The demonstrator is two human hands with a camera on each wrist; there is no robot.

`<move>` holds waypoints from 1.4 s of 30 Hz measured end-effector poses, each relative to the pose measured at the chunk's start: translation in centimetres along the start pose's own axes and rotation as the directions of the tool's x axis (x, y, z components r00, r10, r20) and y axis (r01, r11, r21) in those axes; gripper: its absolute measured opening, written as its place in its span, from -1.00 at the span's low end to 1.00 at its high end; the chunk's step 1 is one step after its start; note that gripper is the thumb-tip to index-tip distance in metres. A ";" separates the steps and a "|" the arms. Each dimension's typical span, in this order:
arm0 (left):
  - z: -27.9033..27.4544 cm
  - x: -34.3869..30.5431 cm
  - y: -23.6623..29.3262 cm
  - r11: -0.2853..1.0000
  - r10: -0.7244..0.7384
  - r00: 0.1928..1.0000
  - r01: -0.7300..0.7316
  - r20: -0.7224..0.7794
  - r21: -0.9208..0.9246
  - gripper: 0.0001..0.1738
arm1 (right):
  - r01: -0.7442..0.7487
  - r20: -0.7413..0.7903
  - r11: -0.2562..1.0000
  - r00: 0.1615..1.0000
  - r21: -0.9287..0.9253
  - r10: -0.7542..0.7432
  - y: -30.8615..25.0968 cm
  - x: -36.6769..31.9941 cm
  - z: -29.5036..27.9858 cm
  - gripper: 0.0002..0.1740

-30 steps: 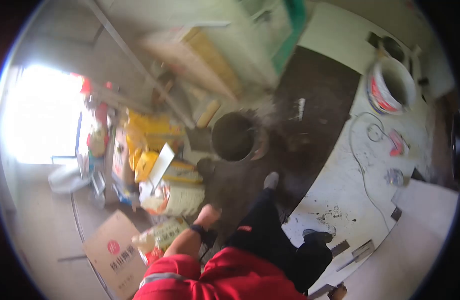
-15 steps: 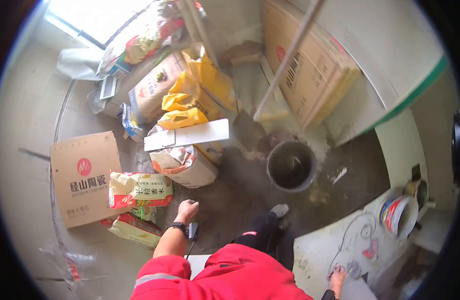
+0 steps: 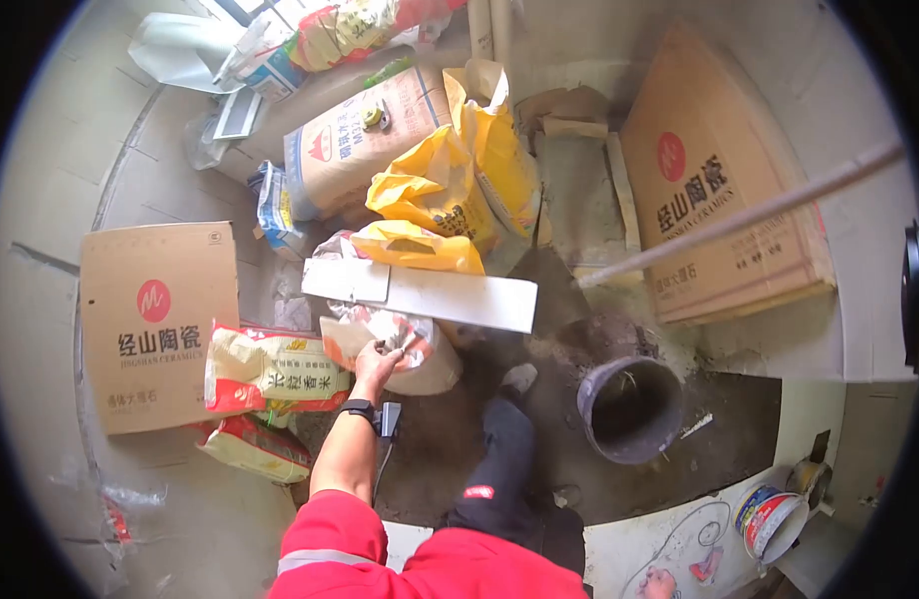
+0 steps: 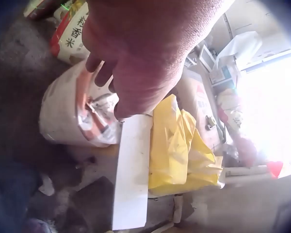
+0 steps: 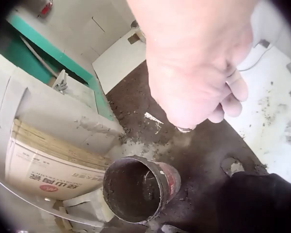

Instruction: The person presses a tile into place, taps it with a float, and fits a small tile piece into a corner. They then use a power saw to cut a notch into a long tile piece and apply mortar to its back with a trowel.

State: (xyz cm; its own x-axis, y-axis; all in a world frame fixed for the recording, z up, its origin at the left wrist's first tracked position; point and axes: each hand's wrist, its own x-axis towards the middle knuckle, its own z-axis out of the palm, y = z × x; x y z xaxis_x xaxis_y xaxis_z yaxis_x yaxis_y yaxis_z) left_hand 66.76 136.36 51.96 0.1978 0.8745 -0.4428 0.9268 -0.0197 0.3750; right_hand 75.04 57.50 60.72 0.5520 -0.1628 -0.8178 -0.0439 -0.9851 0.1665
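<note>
My left hand (image 3: pixel 376 367) reaches over a white-and-orange sack (image 3: pixel 430 364), its fingers loosely bent above the crumpled top. In the left wrist view, the fingertips come close to a long white board (image 4: pixel 131 179) that lies across the sack and a yellow bag (image 3: pixel 420 245). Nothing shows within the left fingers. Low at the right edge of the head view, my right hand (image 3: pixel 659 583) hangs over the white floor sheet. Seen from the right wrist, that hand (image 5: pixel 199 87) has loosely curled fingers and holds nothing. A mortar-caked bucket (image 5: pixel 136 189) stands below it.
Rice bags (image 3: pixel 275 369) and a flat carton (image 3: pixel 160 329) lie left of the sack. A pole (image 3: pixel 739 218) slants in front of a leaning carton (image 3: pixel 724 190) at the right. Another bucket (image 3: pixel 774 524) and a cable (image 3: pixel 669 539) are on the white sheet (image 3: pixel 609 544).
The view has swung toward the bags. My left hand has moved forward from beside the rice bags to over the white-and-orange sack. My right hand stays low at the right.
</note>
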 end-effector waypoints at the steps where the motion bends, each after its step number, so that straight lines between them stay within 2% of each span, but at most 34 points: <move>1: 2.5 6.6 -3.1 0.988 0.108 0.994 -0.104 0.027 -0.113 -0.17 | 0.033 -0.043 0.997 0.999 0.070 -0.030 0.5 0.9 1.1 -0.54; 2: 2.9 7.7 -3.6 0.993 0.071 0.995 -0.065 0.068 -0.094 -0.17 | 0.048 -0.068 0.992 0.997 0.120 -0.040 -0.1 1.4 1.5 -0.52; 4: 2.0 12.0 0.6 0.992 0.106 0.994 -0.103 -0.038 0.067 -0.09 | 0.115 -0.166 0.964 0.983 0.239 -0.076 0.5 3.3 3.7 -0.47; 6: 2.0 16.3 1.4 0.985 0.050 0.998 -0.044 -0.033 0.165 -0.04 | 0.202 -0.282 0.913 0.954 0.356 -0.101 0.9 5.1 5.7 -0.42; 7: 2.5 18.5 0.9 0.989 0.027 0.998 -0.018 -0.054 0.148 -0.01 | 0.179 -0.267 0.922 0.960 0.344 -0.087 -1.5 2.8 3.0 -0.42; 9: 2.7 22.1 0.0 0.988 0.012 0.998 -0.004 -0.054 0.153 -0.01 | -0.162 0.026 0.847 0.985 0.507 0.173 -9.6 -1.0 -2.9 -0.47; 10: 2.9 23.6 -0.3 0.989 -0.010 0.999 0.018 -0.050 0.147 -0.01 | -0.340 0.186 0.766 0.940 0.546 0.285 -12.8 -2.4 -5.6 -0.49; 11: 2.4 23.7 0.8 0.984 -0.001 0.999 0.010 -0.054 0.176 -0.05 | -0.320 0.129 0.872 0.947 0.371 0.293 -14.8 -2.6 -7.2 -0.59; 12: 2.1 24.0 1.1 0.982 -0.006 0.999 0.013 -0.041 0.187 -0.05 | -0.334 0.139 0.870 0.942 0.363 0.304 -15.4 -2.5 -7.2 -0.59; 14: 1.4 24.3 1.7 0.999 -0.032 0.997 0.033 0.074 -0.007 -0.11 | -0.472 0.240 0.778 0.882 0.414 0.407 -14.9 -1.7 -7.3 -0.65; 16: 1.1 24.1 2.4 1.000 -0.002 0.999 0.002 0.035 0.005 -0.14 | -0.410 0.200 0.788 0.912 0.459 0.358 -13.1 -0.3 -6.0 -0.65; 17: 1.2 24.6 1.4 0.995 0.006 1.000 -0.008 0.021 0.100 -0.12 | -0.225 0.081 0.903 0.974 0.365 0.210 -13.1 -0.1 -6.1 -0.64; 18: 1.3 25.3 0.9 0.981 0.026 1.000 -0.025 0.001 0.192 -0.10 | -0.027 -0.025 0.967 0.999 0.253 0.034 -13.4 0.6 -5.8 -0.62; 19: 1.5 25.0 1.0 0.965 0.033 0.998 -0.019 -0.048 0.262 -0.03 | -0.021 -0.030 0.964 0.999 0.267 0.030 -14.0 1.6 -5.2 -0.62; 20: 1.8 24.6 1.2 0.946 -0.007 0.999 0.022 -0.049 0.323 0.01 | 0.214 -0.212 0.953 0.963 0.213 -0.169 -14.4 2.5 -4.8 -0.58; 21: 2.0 24.0 1.5 0.959 -0.007 0.997 0.027 -0.072 0.281 -0.02 | 0.415 -0.368 0.903 0.861 0.113 -0.350 -14.3 2.6 -4.6 -0.53; 22: 2.4 22.9 1.6 0.970 -0.011 0.996 0.032 -0.088 0.239 -0.04 | 0.222 -0.250 0.895 0.960 0.388 -0.130 -14.0 3.0 -4.0 -0.69; 23: 2.6 21.4 1.6 0.983 -0.057 0.998 0.062 0.033 -0.173 -0.11 | -0.003 -0.075 0.790 0.995 0.613 0.062 -13.5 3.3 -3.6 -0.81; 24: 2.6 19.9 1.9 0.827 -0.046 0.986 0.128 0.161 -0.548 -0.17 | -0.019 -0.059 0.738 0.995 0.675 0.080 -16.2 2.4 -5.2 -0.79; 25: 1.2 17.2 3.6 0.532 -0.021 0.894 0.388 0.447 -0.753 -0.21 | -0.037 -0.040 0.676 0.994 0.736 0.098 -20.8 1.1 -7.5 -0.78; 26: 0.6 14.5 4.8 0.283 0.246 0.759 0.538 0.603 -0.794 -0.11 | -0.063 -0.020 0.744 0.995 0.665 0.102 -23.3 0.6 -8.6 -0.77; 27: -0.4 10.1 9.2 0.140 0.376 0.675 0.635 0.634 -0.759 0.06 | -0.085 -0.002 0.802 0.994 0.592 0.108 -24.1 0.3 -8.8 -0.77; 29: -0.3 3.0 14.0 -0.004 0.513 0.566 0.754 0.646 -0.657 0.16 | 0.144 -0.165 0.788 0.985 0.599 -0.055 -21.8 2.1 -3.5 -0.77; 30: -0.3 -0.4 16.5 0.009 0.571 0.442 0.840 0.692 -0.543 0.22 | 0.162 -0.174 0.718 0.983 0.676 -0.057 -23.7 1.6 -3.7 -0.80; 31: 0.7 -2.9 17.6 0.095 0.618 0.305 0.886 0.724 -0.455 0.22 | 0.191 -0.165 0.607 0.981 0.771 -0.099 -26.1 0.4 -5.1 -0.81; 32: 1.7 -5.5 18.6 0.191 0.645 0.155 0.916 0.748 -0.354 0.21 | 0.261 -0.231 0.584 0.965 0.768 -0.128 -28.1 -1.1 -6.7 -0.82; 33: 2.6 -8.1 19.8 0.251 0.651 0.081 0.915 0.754 -0.315 0.21 | 0.294 -0.282 0.608 0.952 0.737 -0.118 -29.7 -3.2 -8.8 -0.78; 34: 3.6 -11.0 21.0 0.343 0.643 -0.025 0.903 0.766 -0.259 0.20 | 0.518 -0.503 0.574 0.840 0.633 -0.204 -30.7 -5.5 -11.3 -0.81; 35: 4.4 -14.3 21.7 0.439 0.614 -0.136 0.878 0.777 -0.193 0.19 | 0.615 -0.617 0.592 0.751 0.521 -0.237 -30.5 -7.1 -12.1 -0.83; 36: 5.2 -17.8 22.7 0.511 0.588 -0.226 0.848 0.777 -0.140 0.19 | 0.678 -0.725 0.565 0.662 0.471 -0.190 -29.9 -8.7 -12.0 -0.81; 38: 6.6 -25.0 24.0 0.668 0.545 -0.261 0.710 0.796 -0.224 0.18 | 0.748 -0.831 0.529 0.541 0.402 -0.132 -27.1 -11.7 -11.3 -0.73; 39: 7.8 -27.9 23.7 0.757 0.483 -0.357 0.630 0.800 -0.175 0.12 | 0.767 -0.904 0.564 0.419 0.304 -0.082 -25.4 -12.9 -10.1 -0.66; 40: 8.0 -32.5 23.7 0.793 0.452 -0.378 0.586 0.808 -0.169 0.08 | 0.761 -0.957 0.614 0.287 0.208 -0.031 -23.2 -13.8 -8.6 -0.59; 42: 9.5 -41.3 21.3 0.846 0.393 -0.428 0.514 0.814 -0.139 0.00 | 0.705 -0.946 0.657 0.323 0.267 0.037 -17.8 -16.5 -4.9 -0.52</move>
State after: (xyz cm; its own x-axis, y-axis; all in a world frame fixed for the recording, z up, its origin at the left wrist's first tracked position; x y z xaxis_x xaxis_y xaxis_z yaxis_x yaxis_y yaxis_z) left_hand 81.41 95.21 70.50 0.5397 -0.7762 -0.3260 0.8419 0.5001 0.2028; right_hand 70.76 77.99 73.98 0.9642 -0.0360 0.2629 0.1385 -0.7768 -0.6143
